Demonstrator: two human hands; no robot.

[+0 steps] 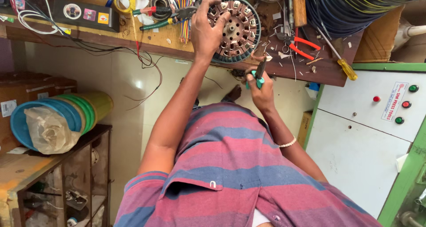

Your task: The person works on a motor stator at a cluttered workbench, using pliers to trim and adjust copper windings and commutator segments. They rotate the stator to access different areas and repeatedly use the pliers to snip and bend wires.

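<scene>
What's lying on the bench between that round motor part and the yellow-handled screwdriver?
In the head view, red-handled pliers and wire scraps lie between the motor stator and the screwdriver.

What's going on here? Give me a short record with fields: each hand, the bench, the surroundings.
Left hand: gripping the round motor stator at the bench edge
Right hand: holding a teal-handled tool just below the stator
Bench: red-handled pliers, yellow-handled screwdriver, coloured wires
Left side: stacked plastic basins on a shelf
</scene>
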